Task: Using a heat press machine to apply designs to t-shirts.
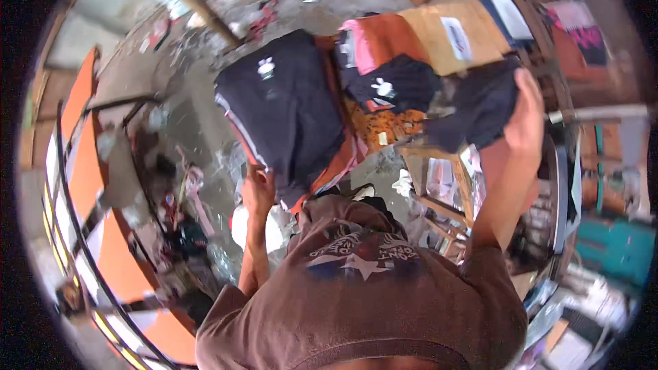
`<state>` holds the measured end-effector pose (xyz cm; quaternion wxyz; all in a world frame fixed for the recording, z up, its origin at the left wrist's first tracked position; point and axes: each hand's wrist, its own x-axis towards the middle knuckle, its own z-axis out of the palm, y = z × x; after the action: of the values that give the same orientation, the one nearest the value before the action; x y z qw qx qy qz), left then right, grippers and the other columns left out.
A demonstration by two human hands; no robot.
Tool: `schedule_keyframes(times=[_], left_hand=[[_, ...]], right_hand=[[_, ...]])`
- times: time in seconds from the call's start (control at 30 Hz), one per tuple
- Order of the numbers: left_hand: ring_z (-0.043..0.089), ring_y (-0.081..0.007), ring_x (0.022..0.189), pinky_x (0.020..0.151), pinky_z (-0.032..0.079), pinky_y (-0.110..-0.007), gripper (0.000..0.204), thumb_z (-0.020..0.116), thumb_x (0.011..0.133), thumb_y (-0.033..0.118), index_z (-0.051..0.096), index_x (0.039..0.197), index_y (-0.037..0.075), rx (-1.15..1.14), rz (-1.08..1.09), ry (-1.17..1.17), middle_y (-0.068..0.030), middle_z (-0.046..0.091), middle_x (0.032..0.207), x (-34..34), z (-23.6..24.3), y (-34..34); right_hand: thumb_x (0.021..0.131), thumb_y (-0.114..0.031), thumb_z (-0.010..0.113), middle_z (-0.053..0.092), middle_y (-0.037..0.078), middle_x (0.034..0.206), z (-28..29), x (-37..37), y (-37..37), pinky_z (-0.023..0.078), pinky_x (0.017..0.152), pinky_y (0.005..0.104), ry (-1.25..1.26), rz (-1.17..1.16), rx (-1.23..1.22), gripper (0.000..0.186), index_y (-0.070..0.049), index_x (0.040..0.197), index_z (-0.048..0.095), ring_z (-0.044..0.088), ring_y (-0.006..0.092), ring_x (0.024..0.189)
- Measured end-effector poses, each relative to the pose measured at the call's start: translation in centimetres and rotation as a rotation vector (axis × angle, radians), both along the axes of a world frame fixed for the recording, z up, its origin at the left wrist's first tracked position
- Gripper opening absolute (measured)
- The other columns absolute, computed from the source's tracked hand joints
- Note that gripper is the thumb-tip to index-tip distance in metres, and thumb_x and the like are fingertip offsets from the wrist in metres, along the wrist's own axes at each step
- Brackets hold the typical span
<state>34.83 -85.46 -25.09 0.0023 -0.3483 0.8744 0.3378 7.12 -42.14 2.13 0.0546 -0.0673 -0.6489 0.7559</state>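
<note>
A black T-shirt (288,103) with a small white rabbit print lies on top of a stack of garments, whose rust, pink and white edges show beneath it. My left hand (258,190) is closed at the near left corner of this stack, its fingers on the shirt's edge. On the right, my right hand (526,113) grips a dark folded garment (483,106), blurred by motion, above the table's right side. Between them sits a smaller black folded garment (394,85) with a rabbit print, against a rust and pink folded pile (391,38).
A tan package (456,38) with a white label lies beyond the piles. The worn wooden table (387,127) has a wooden frame (439,195) below. Orange panels (113,253) with dark bars stand at left. Plastic scraps litter the floor. A teal box (613,250) is at far right.
</note>
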Motion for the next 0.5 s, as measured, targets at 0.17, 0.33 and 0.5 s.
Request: schedule_keyframes(times=[0.17,0.33,0.5], left_hand=[[0.071,-0.0245,0.101,0.089,0.055,-0.038,0.046,0.083,0.092,0.022,0.063,0.127,0.000,0.419,-0.649,0.514,-0.0143,0.073,0.110,-16.7,11.4,8.9],[0.064,-0.0428,0.121,0.107,0.050,-0.045,0.065,0.088,0.078,0.021,0.063,0.134,-0.002,0.456,-1.432,0.905,-0.0236,0.066,0.128,-25.3,18.6,22.3],[0.063,-0.0097,0.087,0.082,0.053,-0.031,0.023,0.074,0.094,0.011,0.073,0.108,-0.007,0.774,-1.519,0.450,-0.0096,0.074,0.089,-27.4,21.7,29.2]], right_hand=[[0.102,-0.029,0.073,0.074,0.000,0.111,0.0,4.2,0.8,0.049,0.096,0.0274,-0.098,0.154,0.055,0.033,-0.002,0.121,0.074,0.066,0.0099,0.104],[0.103,-0.032,0.073,0.071,-0.005,0.100,0.6,8.7,3.2,0.049,0.085,0.0232,-0.017,0.113,-0.013,0.029,-0.004,0.111,0.075,0.063,0.0057,0.091],[0.106,-0.031,0.068,0.066,-0.006,0.092,0.9,15.0,11.6,0.044,0.076,0.0232,0.057,-0.279,0.492,0.026,-0.005,0.108,0.074,0.057,0.0045,0.084]])
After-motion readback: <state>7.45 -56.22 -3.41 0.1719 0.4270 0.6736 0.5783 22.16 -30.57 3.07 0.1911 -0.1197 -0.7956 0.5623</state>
